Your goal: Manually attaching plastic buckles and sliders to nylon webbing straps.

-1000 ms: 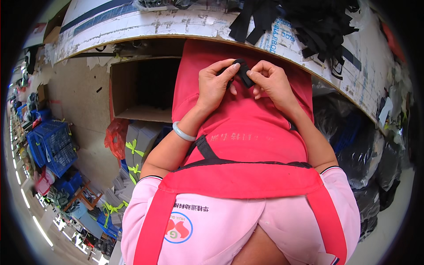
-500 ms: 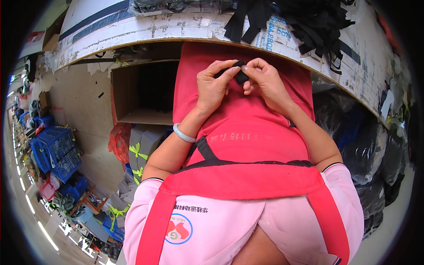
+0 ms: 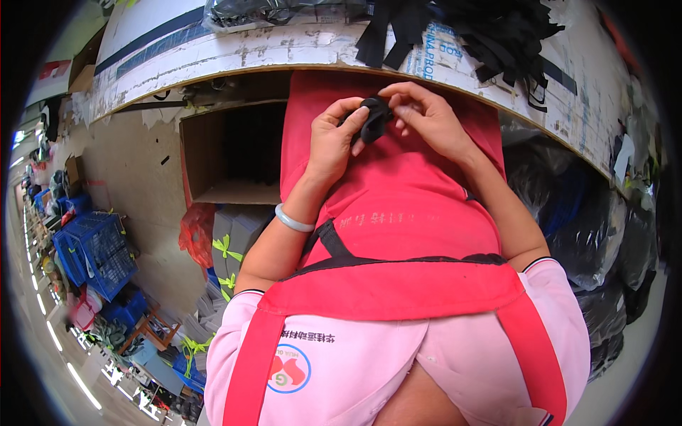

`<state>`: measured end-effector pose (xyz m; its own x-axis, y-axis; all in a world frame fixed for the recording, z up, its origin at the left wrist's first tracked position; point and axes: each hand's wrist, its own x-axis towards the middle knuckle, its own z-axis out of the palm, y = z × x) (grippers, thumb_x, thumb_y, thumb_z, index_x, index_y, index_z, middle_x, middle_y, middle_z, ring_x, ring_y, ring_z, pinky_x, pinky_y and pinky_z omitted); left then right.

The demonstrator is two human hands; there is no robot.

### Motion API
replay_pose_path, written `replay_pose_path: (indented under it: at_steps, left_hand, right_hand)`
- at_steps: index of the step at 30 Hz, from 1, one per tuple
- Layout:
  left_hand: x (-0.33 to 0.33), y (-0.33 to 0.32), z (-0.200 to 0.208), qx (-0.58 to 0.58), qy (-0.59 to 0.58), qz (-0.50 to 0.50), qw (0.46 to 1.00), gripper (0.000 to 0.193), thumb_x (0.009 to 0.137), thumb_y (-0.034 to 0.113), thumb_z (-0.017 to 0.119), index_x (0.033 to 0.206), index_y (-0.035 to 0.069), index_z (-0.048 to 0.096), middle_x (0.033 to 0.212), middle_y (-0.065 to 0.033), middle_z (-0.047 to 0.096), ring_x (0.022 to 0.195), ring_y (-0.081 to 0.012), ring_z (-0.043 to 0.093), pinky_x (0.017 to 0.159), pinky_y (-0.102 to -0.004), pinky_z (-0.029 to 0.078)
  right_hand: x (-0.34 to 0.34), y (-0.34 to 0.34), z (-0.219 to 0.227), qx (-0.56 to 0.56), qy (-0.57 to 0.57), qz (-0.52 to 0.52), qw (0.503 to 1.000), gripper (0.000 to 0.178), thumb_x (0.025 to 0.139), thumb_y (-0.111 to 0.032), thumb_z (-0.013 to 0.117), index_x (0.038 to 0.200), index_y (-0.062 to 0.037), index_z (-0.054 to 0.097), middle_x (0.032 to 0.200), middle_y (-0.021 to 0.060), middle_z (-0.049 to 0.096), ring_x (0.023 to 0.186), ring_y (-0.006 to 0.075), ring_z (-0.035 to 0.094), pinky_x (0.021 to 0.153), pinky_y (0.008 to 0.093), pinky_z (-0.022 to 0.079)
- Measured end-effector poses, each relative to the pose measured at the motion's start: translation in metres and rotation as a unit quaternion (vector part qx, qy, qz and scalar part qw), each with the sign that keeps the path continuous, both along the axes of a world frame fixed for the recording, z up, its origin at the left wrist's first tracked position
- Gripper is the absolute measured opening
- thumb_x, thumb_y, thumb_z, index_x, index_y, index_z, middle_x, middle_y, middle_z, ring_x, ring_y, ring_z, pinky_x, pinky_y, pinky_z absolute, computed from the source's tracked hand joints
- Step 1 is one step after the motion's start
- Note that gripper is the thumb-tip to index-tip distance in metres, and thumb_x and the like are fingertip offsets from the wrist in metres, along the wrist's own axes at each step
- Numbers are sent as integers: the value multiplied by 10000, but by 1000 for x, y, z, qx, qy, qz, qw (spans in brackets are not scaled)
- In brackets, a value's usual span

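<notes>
A small looped black strap [image 3: 375, 121] of what looks like fabric is pinched between the thumb and fingers of my left hand [image 3: 331, 142], above my lap. Close on its right side is my right hand [image 3: 435, 122], with the forefinger stretched out over the strap and the thumb apart from it. Nothing shows between the fingers of that hand. Below both hands lies my red apron [image 3: 398, 192]. A pale bangle [image 3: 294, 219] circles my left wrist.
In front of me runs a table edge topped with worn white board [image 3: 284, 53]. On it lie a pile of black straps [image 3: 508, 32] and a clear plastic bag [image 3: 256, 13]. An open cardboard box [image 3: 238, 193] stands below left; dark plastic bags [image 3: 579, 220] are at right.
My right hand has let go of the black strap and moved slightly up and right, its fingers spreading. The left hand keeps hold, and the strap now shows as a bunched loop.
</notes>
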<state>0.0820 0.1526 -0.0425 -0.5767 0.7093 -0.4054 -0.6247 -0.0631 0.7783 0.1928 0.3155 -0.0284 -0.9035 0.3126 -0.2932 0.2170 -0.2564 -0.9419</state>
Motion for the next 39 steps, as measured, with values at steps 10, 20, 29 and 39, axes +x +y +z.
replay_pose_path:
  at_steps: [10,20,29,39]
  left_hand:
    - [-8,-15,0,39,-53,-70,995,159,941,124,600,1078,45,611,812,-104,646,518,-102,518,383,-187,339]
    - [-13,-13,16,85,-112,-107,984,164,946,135,597,1078,40,615,762,-89,621,542,-107,540,382,-185,351]
    - [-8,-14,10,-11,64,1,998,146,921,75,627,1050,5,629,823,-47,657,531,-49,524,402,-180,381]
    - [1,-6,15,-21,120,43,992,146,890,52,665,1028,7,676,698,-6,602,477,-33,487,383,-182,347]
  right_hand:
    - [1,4,-22,255,-63,22,965,216,807,23,561,982,-20,680,876,136,680,763,198,656,705,303,500]
    - [9,21,-50,397,-147,53,905,160,867,-156,626,943,-32,692,729,140,666,644,281,640,618,367,515]
    - [-5,-10,44,107,-57,-86,989,222,872,-235,711,898,-27,640,662,-44,548,551,22,468,473,193,378]
    - [-5,-25,33,16,-98,-11,995,203,884,-196,668,800,-13,638,605,-12,539,466,54,490,423,210,389]
